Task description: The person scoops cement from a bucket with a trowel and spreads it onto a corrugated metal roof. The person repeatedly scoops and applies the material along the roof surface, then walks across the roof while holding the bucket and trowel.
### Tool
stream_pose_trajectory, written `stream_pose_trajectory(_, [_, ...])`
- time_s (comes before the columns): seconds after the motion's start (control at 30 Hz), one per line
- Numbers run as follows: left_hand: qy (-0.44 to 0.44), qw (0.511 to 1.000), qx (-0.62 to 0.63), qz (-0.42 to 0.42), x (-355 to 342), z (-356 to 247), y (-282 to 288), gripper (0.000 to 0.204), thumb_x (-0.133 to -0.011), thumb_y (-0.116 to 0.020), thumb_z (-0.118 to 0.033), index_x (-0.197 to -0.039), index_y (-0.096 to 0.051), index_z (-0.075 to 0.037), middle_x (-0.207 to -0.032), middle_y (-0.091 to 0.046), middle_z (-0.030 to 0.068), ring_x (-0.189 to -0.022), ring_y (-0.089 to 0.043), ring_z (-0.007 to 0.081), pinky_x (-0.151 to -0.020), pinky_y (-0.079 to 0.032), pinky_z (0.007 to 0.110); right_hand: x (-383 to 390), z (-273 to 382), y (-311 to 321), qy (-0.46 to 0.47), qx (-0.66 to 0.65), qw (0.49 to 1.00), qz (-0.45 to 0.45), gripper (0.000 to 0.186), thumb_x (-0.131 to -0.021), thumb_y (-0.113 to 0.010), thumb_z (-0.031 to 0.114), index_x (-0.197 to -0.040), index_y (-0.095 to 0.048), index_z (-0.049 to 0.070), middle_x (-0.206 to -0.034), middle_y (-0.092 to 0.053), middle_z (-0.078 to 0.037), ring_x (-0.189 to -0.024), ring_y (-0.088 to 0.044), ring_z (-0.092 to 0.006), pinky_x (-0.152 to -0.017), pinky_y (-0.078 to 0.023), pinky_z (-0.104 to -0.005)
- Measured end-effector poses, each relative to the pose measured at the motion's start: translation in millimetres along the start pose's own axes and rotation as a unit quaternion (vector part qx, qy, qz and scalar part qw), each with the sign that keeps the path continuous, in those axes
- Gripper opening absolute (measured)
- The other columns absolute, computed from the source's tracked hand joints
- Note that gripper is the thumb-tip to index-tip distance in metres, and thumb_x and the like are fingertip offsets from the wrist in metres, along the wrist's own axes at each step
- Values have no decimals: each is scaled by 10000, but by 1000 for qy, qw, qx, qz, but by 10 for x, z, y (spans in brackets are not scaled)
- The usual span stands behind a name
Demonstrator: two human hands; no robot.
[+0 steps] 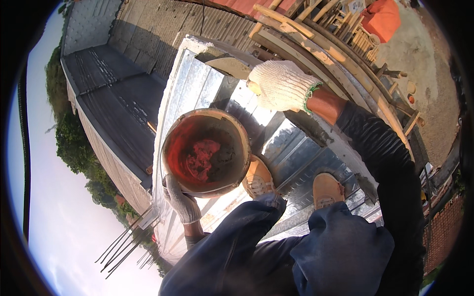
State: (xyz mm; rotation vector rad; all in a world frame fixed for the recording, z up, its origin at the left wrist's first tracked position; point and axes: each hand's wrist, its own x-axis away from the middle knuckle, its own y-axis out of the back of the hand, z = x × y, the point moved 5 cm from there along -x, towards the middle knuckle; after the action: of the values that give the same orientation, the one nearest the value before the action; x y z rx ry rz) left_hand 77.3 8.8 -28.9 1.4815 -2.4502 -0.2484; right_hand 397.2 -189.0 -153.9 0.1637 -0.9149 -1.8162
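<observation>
My left hand (pixel 181 200), in a white knit glove, grips the lower rim of a round orange bucket (pixel 206 152) smeared inside with grey mortar. My right hand (pixel 281 85), also gloved, reaches forward and holds a trowel whose flat blade (pixel 228 66) carries grey mortar, above the far end of the metal sheet. The trowel handle is hidden inside the glove. My two tan shoes (pixel 257 178) stand on the corrugated metal sheet (pixel 296 153).
I crouch high up on shiny corrugated roofing. Wooden scaffold poles (pixel 316 44) run along the right. A dark roof (pixel 113 98) lies below on the left, with steel rebar ends (pixel 123 246) sticking out. Bare ground and a brick wall (pixel 442 232) sit far below right.
</observation>
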Motion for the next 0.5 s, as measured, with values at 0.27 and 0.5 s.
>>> stream_pose_trajectory(0.27, [16, 1000, 11, -10, 15, -30, -64, 195, -1122, -635, -250, -1064, -689, -71, -991, -711, -1, -865, -654, 54, -767, -548, 249, 627, -299, 80, 21, -3, 999, -38, 229, -856, -727, 200, -1033, -706, 58, -957, -733, -168, -937, -726, -399, -837, -603, -502])
stream_pose_trajectory(0.5, [14, 1000, 3, -12, 32, 20, 30, 196, -1122, -640, -255, -1095, -693, -68, -1025, -722, 12, -906, -671, 63, -787, -560, 257, 349, -253, 123, 2, 35, 983, -182, 217, -963, -731, 281, -1032, -713, 76, -925, -755, -145, -899, -753, -375, -785, -610, -476])
